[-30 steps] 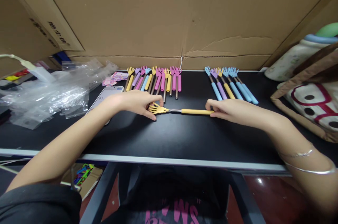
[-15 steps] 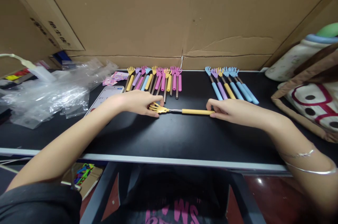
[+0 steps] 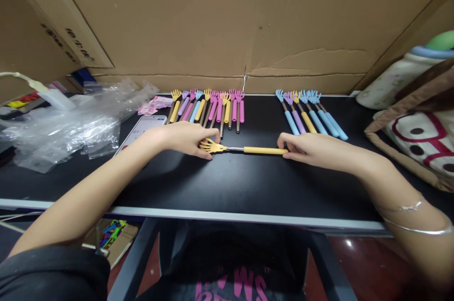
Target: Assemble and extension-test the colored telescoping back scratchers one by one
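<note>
Left hand point(image 3: 184, 137) pinches the claw, right hand point(image 3: 312, 149) pinches the handle of yellow back scratcher point(image 3: 244, 149) mid-table; hard pull could separate the thin rod or slip it

I read this as a small packing or sorting station, not a home. The black table point(image 3: 227, 187) is walled in by big flattened cardboard cartons point(image 3: 227, 22), some with printed shipping marks at far left. Along the far edge lie two batches of identical back scratchers, a mixed-colour batch point(image 3: 207, 107) in the middle and a mostly blue batch point(image 3: 310, 114) to its right. A heap of clear plastic bags point(image 3: 71, 123) fills the left side, a phone point(image 3: 142, 131) lies beside it, and a tote bag point(image 3: 418, 135) stands at right.
</note>
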A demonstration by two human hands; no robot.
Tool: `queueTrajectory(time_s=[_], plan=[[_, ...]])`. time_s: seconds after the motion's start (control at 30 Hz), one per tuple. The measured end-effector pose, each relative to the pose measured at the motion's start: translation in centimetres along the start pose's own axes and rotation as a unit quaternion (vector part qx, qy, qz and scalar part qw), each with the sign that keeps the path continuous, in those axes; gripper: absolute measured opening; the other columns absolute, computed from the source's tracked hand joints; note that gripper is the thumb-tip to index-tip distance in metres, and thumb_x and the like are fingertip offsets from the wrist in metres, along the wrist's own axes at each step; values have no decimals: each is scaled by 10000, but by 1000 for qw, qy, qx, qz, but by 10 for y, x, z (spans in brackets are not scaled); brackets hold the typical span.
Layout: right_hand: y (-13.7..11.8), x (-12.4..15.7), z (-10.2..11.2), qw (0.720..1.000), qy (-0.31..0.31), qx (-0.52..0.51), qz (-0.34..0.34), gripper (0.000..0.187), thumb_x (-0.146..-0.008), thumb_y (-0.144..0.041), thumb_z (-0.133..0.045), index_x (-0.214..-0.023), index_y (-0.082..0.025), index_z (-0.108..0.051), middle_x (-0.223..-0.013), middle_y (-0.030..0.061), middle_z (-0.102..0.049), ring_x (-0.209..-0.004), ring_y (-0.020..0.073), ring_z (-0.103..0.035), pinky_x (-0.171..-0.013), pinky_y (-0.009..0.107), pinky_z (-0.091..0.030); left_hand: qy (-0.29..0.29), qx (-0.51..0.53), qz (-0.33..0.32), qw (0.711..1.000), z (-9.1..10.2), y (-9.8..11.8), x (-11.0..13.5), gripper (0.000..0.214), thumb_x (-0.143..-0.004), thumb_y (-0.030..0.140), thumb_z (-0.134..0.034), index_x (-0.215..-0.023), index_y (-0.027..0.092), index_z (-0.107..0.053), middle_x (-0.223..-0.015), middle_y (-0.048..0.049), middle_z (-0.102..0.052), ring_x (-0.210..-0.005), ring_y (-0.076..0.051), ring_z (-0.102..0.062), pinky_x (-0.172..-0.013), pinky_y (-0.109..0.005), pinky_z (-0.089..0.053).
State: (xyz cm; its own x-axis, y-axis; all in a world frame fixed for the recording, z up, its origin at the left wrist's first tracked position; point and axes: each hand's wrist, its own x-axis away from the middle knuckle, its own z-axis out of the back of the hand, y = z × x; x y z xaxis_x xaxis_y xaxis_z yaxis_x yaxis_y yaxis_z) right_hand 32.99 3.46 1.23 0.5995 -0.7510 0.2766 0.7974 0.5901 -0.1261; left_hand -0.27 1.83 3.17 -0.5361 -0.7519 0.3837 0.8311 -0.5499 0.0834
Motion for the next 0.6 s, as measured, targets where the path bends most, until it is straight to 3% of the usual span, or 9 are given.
queueTrajectory(time_s=[0.6], plan=[[2, 0, -1, 1000, 8, 2, 6, 202, -913, -432, -428, -936, -251, -514, -663, -16, -546, -551, 157, -487, -533, 258, -289, -4, -8, 0, 1000, 0, 0, 0, 375, -889, 465, -619, -1201, 268, -546, -861, -5, -653, -740, -181, -595, -621, -246, -321]])
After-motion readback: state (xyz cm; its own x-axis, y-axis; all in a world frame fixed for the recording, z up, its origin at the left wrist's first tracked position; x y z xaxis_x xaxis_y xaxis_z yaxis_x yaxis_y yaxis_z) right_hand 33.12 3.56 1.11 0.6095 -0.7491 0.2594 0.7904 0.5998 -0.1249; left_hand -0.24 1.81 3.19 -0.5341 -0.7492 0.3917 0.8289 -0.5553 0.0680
